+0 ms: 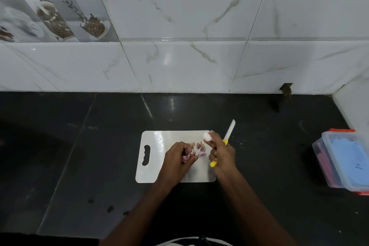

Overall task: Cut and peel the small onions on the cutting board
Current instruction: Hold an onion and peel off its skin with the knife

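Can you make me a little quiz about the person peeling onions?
1. True or false: the knife has a red handle.
2. Which hand pinches the peeled onion? A) left hand B) right hand
3. Fill in: the purple onion skins lie on the white ____.

Key: 1 false, it is yellow. 2 B. 3 cutting board.
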A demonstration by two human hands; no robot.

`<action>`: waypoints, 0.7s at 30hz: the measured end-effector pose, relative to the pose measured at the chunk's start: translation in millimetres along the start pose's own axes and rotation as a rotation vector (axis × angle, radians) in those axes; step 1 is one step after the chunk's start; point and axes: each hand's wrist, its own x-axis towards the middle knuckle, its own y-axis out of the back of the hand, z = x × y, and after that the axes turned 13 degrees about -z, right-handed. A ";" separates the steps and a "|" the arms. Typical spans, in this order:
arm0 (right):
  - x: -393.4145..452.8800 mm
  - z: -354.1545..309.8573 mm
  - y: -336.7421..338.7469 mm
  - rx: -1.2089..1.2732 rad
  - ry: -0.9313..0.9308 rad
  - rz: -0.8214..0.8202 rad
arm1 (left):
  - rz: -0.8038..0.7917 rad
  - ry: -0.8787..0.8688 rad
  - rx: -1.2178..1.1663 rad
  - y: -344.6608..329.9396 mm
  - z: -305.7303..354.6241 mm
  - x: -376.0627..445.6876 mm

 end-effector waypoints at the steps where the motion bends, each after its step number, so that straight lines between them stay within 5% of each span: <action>1: 1.4 -2.1 4.8 0.002 -0.003 0.001 | -0.008 0.045 0.042 -5.1 -0.8 4.7; 9: 7.8 5.8 24.0 -0.130 -0.048 -0.038 | -0.033 0.000 0.228 -20.1 4.6 33.4; 13: 13.0 13.3 25.7 -0.405 0.032 -0.085 | 0.034 -0.029 0.089 1.0 -16.5 25.8; 17: 19.9 32.3 5.1 -0.735 0.085 -0.221 | -0.204 -0.168 0.052 17.6 -33.4 17.2; 21: 27.4 44.5 -17.4 -0.898 0.162 -0.311 | -0.086 -0.218 0.133 40.1 -50.2 13.1</action>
